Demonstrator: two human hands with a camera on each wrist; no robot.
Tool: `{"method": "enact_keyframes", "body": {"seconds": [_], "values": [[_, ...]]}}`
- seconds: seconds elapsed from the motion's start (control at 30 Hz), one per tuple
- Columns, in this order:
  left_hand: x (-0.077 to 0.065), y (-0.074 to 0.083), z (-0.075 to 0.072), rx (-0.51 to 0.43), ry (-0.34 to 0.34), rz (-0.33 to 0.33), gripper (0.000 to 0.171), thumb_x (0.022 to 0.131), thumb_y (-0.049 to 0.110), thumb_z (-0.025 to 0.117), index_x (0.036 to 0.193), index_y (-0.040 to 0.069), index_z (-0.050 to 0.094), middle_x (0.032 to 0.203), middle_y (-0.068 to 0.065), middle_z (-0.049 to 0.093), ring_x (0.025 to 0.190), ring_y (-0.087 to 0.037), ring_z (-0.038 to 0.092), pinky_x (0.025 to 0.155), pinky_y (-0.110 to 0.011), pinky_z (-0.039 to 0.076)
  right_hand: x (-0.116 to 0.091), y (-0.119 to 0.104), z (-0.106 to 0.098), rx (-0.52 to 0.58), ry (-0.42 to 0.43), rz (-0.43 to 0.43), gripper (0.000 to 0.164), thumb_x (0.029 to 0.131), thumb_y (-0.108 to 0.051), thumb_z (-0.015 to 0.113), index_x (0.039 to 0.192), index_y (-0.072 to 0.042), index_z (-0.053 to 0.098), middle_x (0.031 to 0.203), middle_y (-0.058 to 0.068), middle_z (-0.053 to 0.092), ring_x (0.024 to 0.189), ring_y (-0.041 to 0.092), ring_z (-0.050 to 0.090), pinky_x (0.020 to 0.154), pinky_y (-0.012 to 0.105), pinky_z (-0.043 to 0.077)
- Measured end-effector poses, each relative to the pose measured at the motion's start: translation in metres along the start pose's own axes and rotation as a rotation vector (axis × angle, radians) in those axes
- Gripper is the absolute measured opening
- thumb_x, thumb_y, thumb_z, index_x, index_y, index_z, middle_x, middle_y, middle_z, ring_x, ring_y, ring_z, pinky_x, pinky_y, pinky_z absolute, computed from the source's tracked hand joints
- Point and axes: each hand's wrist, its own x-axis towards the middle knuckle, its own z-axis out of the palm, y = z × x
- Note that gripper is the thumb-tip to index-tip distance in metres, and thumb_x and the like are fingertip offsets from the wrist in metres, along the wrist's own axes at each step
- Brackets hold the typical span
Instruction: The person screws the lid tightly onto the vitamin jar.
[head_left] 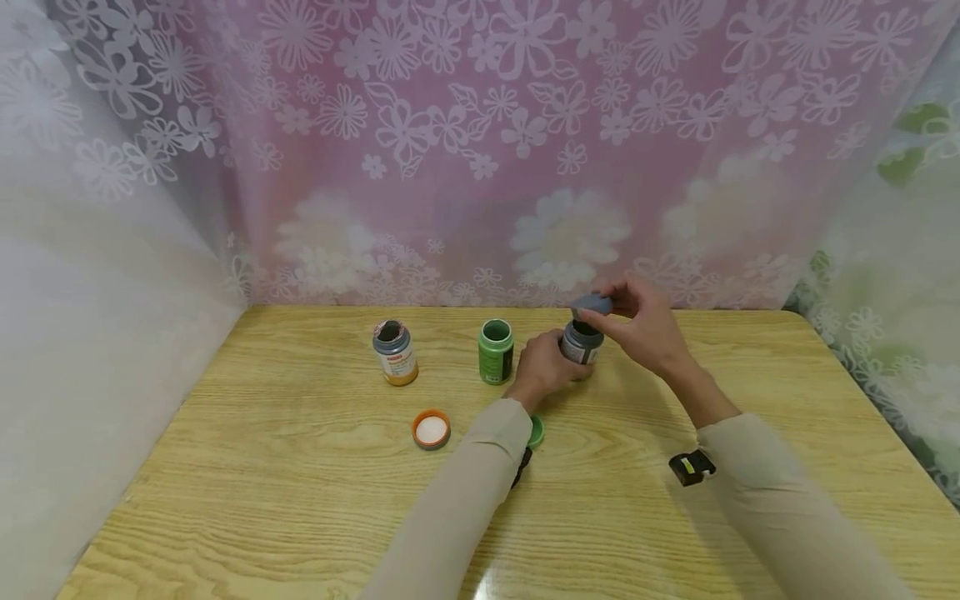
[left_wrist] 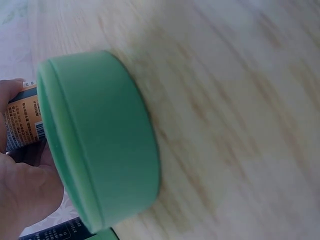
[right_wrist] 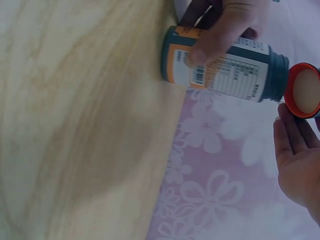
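left hand (head_left: 546, 364) grips a grey jar (head_left: 581, 352) on the table (head_left: 300, 500); right hand (head_left: 651, 329) pinches a grey lid (head_left: 592, 305), tilted above its mouth. open green jar (head_left: 495, 354) and orange-based jar (head_left: 397, 357) stand to the left.

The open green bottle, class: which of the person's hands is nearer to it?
Left. The left hand is just right of the green bottle, gripping a grey-necked bottle; the right hand is farther right, holding a lid.
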Motion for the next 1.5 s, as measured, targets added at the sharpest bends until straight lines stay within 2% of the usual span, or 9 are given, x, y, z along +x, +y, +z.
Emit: {"method": "enact_keyframes", "body": {"seconds": [0.13, 0.23, 0.37, 0.5, 0.83, 0.97, 1.1, 1.33, 1.5], "values": [[-0.001, -0.001, 0.001, 0.005, -0.003, 0.000, 0.054, 0.076, 0.035, 0.082, 0.120, 0.012, 0.061, 0.101, 0.001, 0.065, 0.086, -0.014, 0.062, 0.078, -0.029, 0.050, -0.006, -0.004, 0.002, 0.047, 0.003, 0.048, 0.032, 0.088, -0.014, 0.071, 0.107, 0.006, 0.054, 0.109, 0.016, 0.057, 0.094, 0.019, 0.060, 0.084, 0.025, 0.049], [-0.003, -0.001, 0.001, 0.004, -0.006, 0.001, 0.055, 0.076, 0.034, 0.082, 0.122, 0.012, 0.060, 0.103, 0.001, 0.065, 0.087, -0.014, 0.062, 0.078, -0.029, 0.049, -0.008, 0.010, 0.003, 0.112, -0.006, 0.087, 0.033, 0.089, -0.015, 0.070, 0.107, 0.006, 0.052, 0.117, 0.018, 0.057, 0.099, 0.015, 0.060, 0.084, 0.020, 0.048], [-0.003, -0.001, 0.001, 0.009, -0.004, 0.003, 0.055, 0.076, 0.034, 0.082, 0.122, 0.012, 0.060, 0.104, 0.001, 0.065, 0.087, -0.014, 0.061, 0.077, -0.028, 0.049, -0.007, 0.034, 0.007, 0.185, -0.025, 0.107, 0.032, 0.089, -0.011, 0.069, 0.103, 0.008, 0.049, 0.129, 0.023, 0.052, 0.110, 0.020, 0.058, 0.087, 0.020, 0.047], [-0.003, -0.001, 0.001, 0.014, 0.002, 0.007, 0.055, 0.076, 0.034, 0.082, 0.121, 0.012, 0.060, 0.102, 0.000, 0.064, 0.086, -0.014, 0.061, 0.076, -0.028, 0.049, -0.009, 0.043, 0.010, 0.207, -0.028, 0.135, 0.034, 0.089, -0.016, 0.071, 0.102, 0.005, 0.048, 0.135, 0.018, 0.049, 0.117, 0.025, 0.055, 0.090, 0.021, 0.046], [-0.001, -0.001, 0.000, 0.014, 0.008, -0.001, 0.055, 0.075, 0.036, 0.082, 0.121, 0.013, 0.060, 0.102, 0.001, 0.064, 0.087, -0.014, 0.061, 0.076, -0.028, 0.049, -0.015, 0.042, 0.011, 0.201, -0.039, 0.151, 0.033, 0.089, -0.018, 0.070, 0.100, 0.003, 0.046, 0.137, 0.013, 0.049, 0.119, 0.027, 0.053, 0.089, 0.019, 0.046], [0.000, -0.001, 0.000, 0.017, 0.009, -0.004, 0.055, 0.075, 0.035, 0.082, 0.121, 0.013, 0.061, 0.102, 0.001, 0.064, 0.088, -0.014, 0.061, 0.076, -0.029, 0.049, -0.017, 0.026, 0.010, 0.183, -0.057, 0.148, 0.030, 0.090, -0.013, 0.068, 0.098, 0.006, 0.046, 0.136, 0.019, 0.047, 0.120, 0.033, 0.052, 0.089, 0.019, 0.046], [0.000, -0.001, 0.000, 0.022, 0.009, -0.002, 0.055, 0.075, 0.036, 0.082, 0.121, 0.014, 0.061, 0.103, 0.002, 0.064, 0.088, -0.014, 0.061, 0.077, -0.028, 0.049, -0.019, 0.012, 0.010, 0.163, -0.065, 0.142, 0.028, 0.090, -0.010, 0.067, 0.097, 0.008, 0.046, 0.136, 0.021, 0.048, 0.119, 0.036, 0.052, 0.090, 0.023, 0.046], [0.000, -0.002, 0.000, 0.022, 0.012, 0.005, 0.055, 0.076, 0.036, 0.082, 0.121, 0.013, 0.061, 0.102, 0.001, 0.064, 0.087, -0.014, 0.061, 0.076, -0.028, 0.049, -0.019, 0.011, 0.009, 0.121, -0.086, 0.125, 0.027, 0.090, -0.009, 0.068, 0.098, 0.007, 0.047, 0.136, 0.021, 0.047, 0.120, 0.035, 0.051, 0.097, 0.051, 0.040], [0.000, -0.003, -0.001, 0.017, 0.009, 0.006, 0.055, 0.076, 0.035, 0.082, 0.122, 0.013, 0.061, 0.101, 0.001, 0.064, 0.086, -0.014, 0.061, 0.075, -0.028, 0.049, -0.018, 0.010, 0.008, 0.074, -0.109, 0.115, 0.027, 0.090, -0.009, 0.068, 0.098, 0.006, 0.047, 0.136, 0.021, 0.047, 0.120, 0.036, 0.051, 0.096, 0.052, 0.041]]}}
